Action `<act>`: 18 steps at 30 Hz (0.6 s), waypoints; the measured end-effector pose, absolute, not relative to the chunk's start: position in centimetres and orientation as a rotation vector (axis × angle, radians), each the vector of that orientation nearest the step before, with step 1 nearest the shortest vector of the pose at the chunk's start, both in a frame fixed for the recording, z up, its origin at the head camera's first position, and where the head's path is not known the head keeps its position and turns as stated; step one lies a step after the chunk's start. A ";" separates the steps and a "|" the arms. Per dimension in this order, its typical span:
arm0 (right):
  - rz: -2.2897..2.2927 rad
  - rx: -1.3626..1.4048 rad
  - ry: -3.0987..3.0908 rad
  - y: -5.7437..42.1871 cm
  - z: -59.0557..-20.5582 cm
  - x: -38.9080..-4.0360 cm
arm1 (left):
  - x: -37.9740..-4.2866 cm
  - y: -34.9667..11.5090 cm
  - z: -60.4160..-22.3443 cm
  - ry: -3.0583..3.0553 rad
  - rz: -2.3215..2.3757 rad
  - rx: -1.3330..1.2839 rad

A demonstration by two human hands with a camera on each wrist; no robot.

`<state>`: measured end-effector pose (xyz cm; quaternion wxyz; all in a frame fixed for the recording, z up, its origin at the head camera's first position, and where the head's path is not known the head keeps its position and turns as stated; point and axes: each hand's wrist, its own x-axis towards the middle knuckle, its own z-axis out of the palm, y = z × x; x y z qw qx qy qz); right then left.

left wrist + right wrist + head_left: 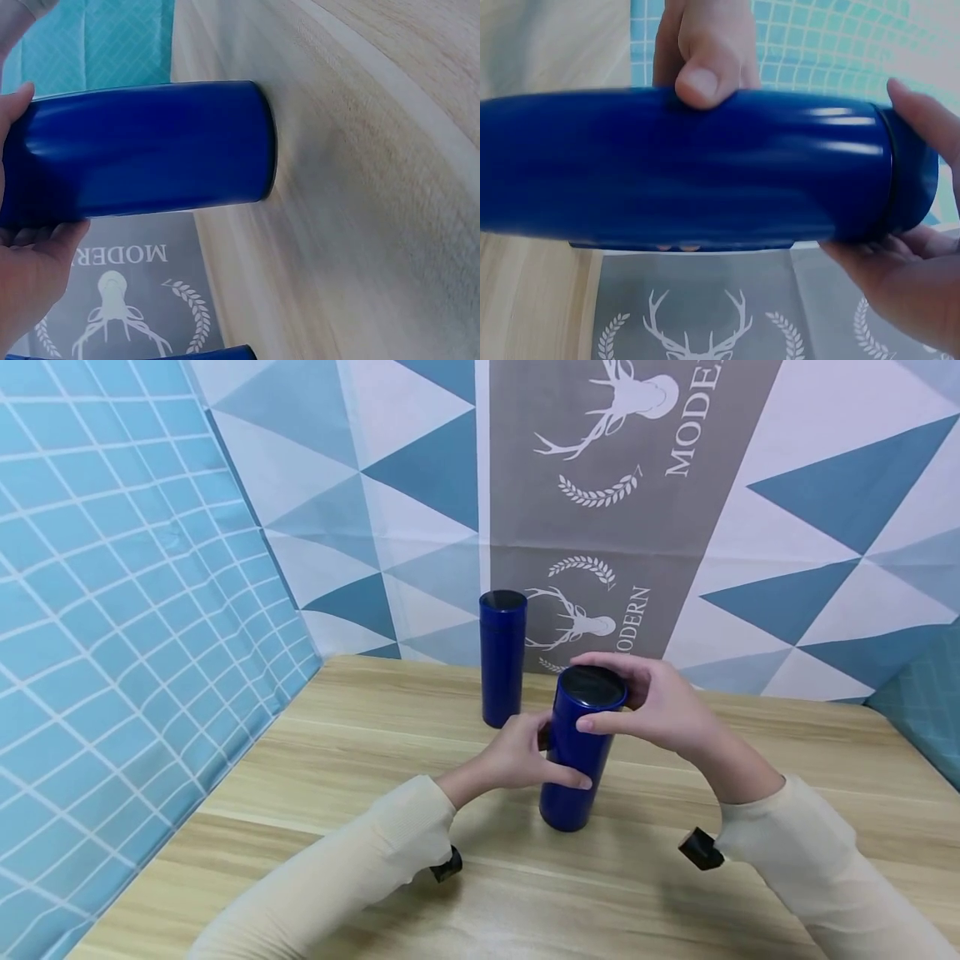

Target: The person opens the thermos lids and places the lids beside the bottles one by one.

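A dark blue thermos bottle (573,777) with a glossy black top is held between both hands, leaning slightly in the head view. My left hand (517,752) grips its body around the middle, thumb across the near side. Higher up, my right hand (645,706) grips the lid (913,172), thumb on one side and fingers on the other. A thin seam shows between lid and body in the right wrist view. The bottle's base lies right at the tabletop in the left wrist view. A second blue thermos bottle (502,668) stands upright behind, to the left.
The wood-grain table (360,735) runs back to a patterned cloth wall (420,510) with deer prints. On the left hangs a blue tiled cloth (112,593). Small black devices (701,849) sit at both wrists by the sleeve cuffs.
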<state>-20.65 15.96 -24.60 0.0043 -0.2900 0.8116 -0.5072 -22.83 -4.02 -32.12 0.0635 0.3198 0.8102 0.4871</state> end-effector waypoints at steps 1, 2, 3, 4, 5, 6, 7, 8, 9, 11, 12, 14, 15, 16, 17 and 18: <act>-1.584 -0.917 2.533 16.0 -24.6 -20.7 | -22.8 -4.0 -32.1 2.454 1.474 0.965; -1.584 -0.928 2.521 16.1 -24.6 -20.8 | -22.9 -4.0 -32.1 2.456 1.479 0.961; -1.584 -0.932 2.511 16.1 -24.6 -20.9 | -22.9 -4.0 -32.2 2.456 1.486 0.955; -1.585 -0.936 2.499 16.2 -24.6 -21.0 | -22.9 -4.1 -32.3 2.456 1.491 0.945; -1.584 -0.936 2.492 16.2 -24.7 -21.1 | -22.9 -4.1 -32.3 2.453 1.498 0.935; -1.579 -0.938 2.488 16.2 -24.7 -21.2 | -22.9 -4.1 -32.3 2.452 1.504 0.926; -1.580 -0.946 2.476 16.2 -24.8 -21.3 | -22.8 -4.2 -32.4 2.449 1.509 0.915; -1.578 -0.955 2.463 16.2 -24.8 -21.5 | -22.8 -4.2 -32.4 2.448 1.510 0.901; -1.571 -0.962 2.454 16.3 -24.8 -21.6 | -22.8 -4.3 -32.4 2.450 1.507 0.889; -1.566 -0.987 2.428 16.4 -24.8 -21.9 | -22.7 -4.3 -32.3 2.451 1.503 0.878; -1.563 -1.000 2.416 16.5 -24.8 -22.0 | -22.7 -4.3 -32.3 2.451 1.502 0.877; -1.552 -1.017 2.400 16.7 -24.8 -22.3 | -22.7 -4.2 -32.2 2.446 1.501 0.879; -1.548 -1.022 2.391 16.9 -24.8 -22.4 | -22.8 -4.2 -32.2 2.442 1.501 0.882; -1.545 -1.028 2.382 17.0 -24.8 -22.5 | -22.8 -4.1 -32.2 2.438 1.503 0.885; -1.541 -1.034 2.374 17.1 -24.8 -22.6 | -22.9 -4.1 -32.2 2.435 1.503 0.887; -1.538 -1.038 2.365 17.2 -24.7 -22.7 | -22.9 -4.0 -32.2 2.434 1.502 0.885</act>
